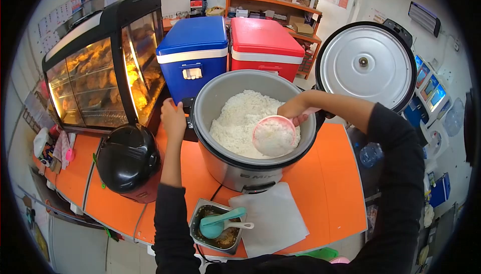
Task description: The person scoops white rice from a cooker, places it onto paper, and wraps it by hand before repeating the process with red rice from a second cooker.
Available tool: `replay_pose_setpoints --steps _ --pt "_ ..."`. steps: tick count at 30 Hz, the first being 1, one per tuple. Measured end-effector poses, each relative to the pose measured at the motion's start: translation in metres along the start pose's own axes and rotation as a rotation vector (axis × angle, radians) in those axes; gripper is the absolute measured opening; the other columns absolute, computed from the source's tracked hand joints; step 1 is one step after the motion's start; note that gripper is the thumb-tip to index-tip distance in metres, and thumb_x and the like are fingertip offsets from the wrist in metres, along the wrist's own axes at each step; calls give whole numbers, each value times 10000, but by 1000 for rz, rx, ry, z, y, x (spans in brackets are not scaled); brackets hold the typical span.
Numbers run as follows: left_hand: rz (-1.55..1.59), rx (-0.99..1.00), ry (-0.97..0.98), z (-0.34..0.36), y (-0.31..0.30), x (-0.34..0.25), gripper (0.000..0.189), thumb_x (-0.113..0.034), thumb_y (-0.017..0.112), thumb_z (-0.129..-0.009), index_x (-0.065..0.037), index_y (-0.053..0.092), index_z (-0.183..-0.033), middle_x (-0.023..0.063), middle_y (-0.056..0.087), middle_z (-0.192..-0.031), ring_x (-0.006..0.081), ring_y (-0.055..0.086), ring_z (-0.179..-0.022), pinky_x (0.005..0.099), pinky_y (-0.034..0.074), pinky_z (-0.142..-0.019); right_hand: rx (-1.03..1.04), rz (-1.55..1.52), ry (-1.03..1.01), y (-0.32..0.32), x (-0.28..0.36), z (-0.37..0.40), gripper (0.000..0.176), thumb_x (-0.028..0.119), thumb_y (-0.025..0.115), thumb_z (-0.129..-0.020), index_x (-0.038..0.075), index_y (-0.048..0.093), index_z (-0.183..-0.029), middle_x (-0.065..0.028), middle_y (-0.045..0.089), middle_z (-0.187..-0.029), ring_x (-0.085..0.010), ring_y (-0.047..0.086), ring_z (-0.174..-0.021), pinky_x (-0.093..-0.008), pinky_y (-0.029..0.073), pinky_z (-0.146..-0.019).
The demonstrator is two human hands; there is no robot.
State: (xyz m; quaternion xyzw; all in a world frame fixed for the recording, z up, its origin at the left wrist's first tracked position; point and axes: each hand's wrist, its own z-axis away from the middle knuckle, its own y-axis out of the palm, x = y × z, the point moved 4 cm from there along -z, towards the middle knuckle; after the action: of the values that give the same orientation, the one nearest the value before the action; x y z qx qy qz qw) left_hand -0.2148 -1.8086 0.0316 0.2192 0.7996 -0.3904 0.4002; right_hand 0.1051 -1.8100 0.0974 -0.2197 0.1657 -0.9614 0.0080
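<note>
A large rice cooker (pixel 235 173) stands uncovered, with a grey inner pot (pixel 208 108) holding a mound of white rice (pixel 238 111). Inside the pot, my right hand (pixel 296 108) is closed on a pink scoop (pixel 254 141), which is tilted toward me and filled with rice. At the cooker's left side my left hand (pixel 174 118) is curled against the black side handle (pixel 189 123); part of its grip is hidden. The cooker's round metal lid (pixel 345 66) is raised behind its right side.
A blue cooler (pixel 193 38) and a red cooler (pixel 265 38) stand behind. To the left are a lit food warmer (pixel 95 81) and a black-lidded cooker (pixel 128 156). White paper sheets (pixel 275 219) and a metal pan (pixel 195 226) with a teal scoop (pixel 211 228) lie in front.
</note>
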Motion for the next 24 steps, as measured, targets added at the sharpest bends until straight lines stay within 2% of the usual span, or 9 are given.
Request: replay_pose_setpoints --steps 5,7,9,12,14,17,19,20,24 --pt "173 -160 393 154 -75 -89 336 -146 479 -860 41 477 -1139 192 480 -1167 340 417 -1126 432 307 -955 -132 -101 -131 43 -21 69 206 221 450 -799 164 430 -601 88 301 -503 -34 265 -406 -209 227 -386" --pt "182 -65 328 261 -80 -69 292 -21 518 -765 27 533 -1053 187 535 -1072 325 558 -913 433 418 -827 -331 -545 -172 97 -33 91 117 242 464 -816 135 502 -787 63 380 -573 -31 328 -448 -202 276 -402" --pt "334 257 658 345 -52 -59 250 33 560 -685 -67 600 -911 92 611 -906 265 588 -841 368 465 -727 -158 -610 -325 158 -76 66 204 266 468 -845 108 502 -971 36 434 -642 -42 372 -489 -206 302 -415" --pt "75 730 314 443 14 3 455 -147 711 -655 -44 556 -1069 126 560 -1086 286 531 -1009 399 429 -824 -35 -1035 -269 254 -143 -30 255 278 457 -866 80 513 -1016 4 451 -602 -82 419 -483 -226 342 -417" --pt "-164 667 244 462 26 10 623 -236 732 -636 -34 473 -1166 144 483 -1191 295 461 -1103 446 389 -871 183 -1349 -223 328 -195 -107 298 294 458 -874 53 517 -1039 -21 474 -588 -103 453 -481 -243 359 -407" --pt "-527 705 107 476 37 36 1121 -497 768 -516 -23 204 -1361 164 244 -1405 306 228 -1306 561 251 -981 -216 -1060 -140 335 -212 -161 275 290 414 -902 41 530 -915 -55 505 -545 -139 488 -427 -294 369 -365" --pt "-488 761 -4 478 41 55 1212 -540 781 -440 -20 194 -1364 163 254 -1405 314 226 -1311 560 240 -998 -1185 -146 -397 307 -206 -160 315 318 379 -932 47 499 -827 -89 519 -530 -207 539 -437 -338 399 -356" --pt "-475 760 10 478 42 56 1279 -534 799 -392 -16 160 -1371 163 241 -1413 321 218 -1314 557 232 -1008 -914 77 12 297 -173 -130 291 294 370 -930 23 454 -863 -201 552 -679 -351 586 -642 -444 453 -503" --pt "-412 755 14 474 40 57 1289 -514 809 -393 -4 141 -1371 173 243 -1410 319 224 -1313 539 237 -1014 -860 134 -251 352 -156 -138 310 303 503 -866 33 404 -982 -268 528 -999 -369 591 -755 -447 469 -581"
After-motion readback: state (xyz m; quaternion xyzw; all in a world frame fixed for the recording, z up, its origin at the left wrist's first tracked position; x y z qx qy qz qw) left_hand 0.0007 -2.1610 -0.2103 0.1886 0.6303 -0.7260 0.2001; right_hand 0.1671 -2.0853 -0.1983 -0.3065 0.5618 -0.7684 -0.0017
